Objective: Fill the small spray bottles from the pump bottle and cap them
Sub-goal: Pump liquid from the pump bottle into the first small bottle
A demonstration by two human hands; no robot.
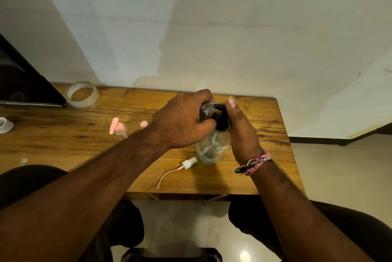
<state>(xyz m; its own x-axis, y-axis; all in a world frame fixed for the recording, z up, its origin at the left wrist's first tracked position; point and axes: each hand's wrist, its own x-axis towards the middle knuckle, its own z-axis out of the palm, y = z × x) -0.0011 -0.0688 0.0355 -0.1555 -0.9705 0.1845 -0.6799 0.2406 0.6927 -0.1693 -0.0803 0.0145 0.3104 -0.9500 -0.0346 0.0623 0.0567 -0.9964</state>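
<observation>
Nearest you, a white spray cap with a curved dip tube [186, 165] lies on the wooden table [265, 177]. Your right hand [240, 134] curls around the black pump head of the clear, partly filled pump bottle [212, 147]. Your left hand [182, 119] grips a small clear uncapped spray bottle [209, 107] at the nozzle. Farther left stand pink-capped bottles [118, 129] and a clear tape roll [82, 93] whose printing is unreadable.

Wooden table [263, 130] against a pale wall [212, 28], bearing a roll of clear tape [82, 94] beside a dark object [23, 83] at far left.
</observation>
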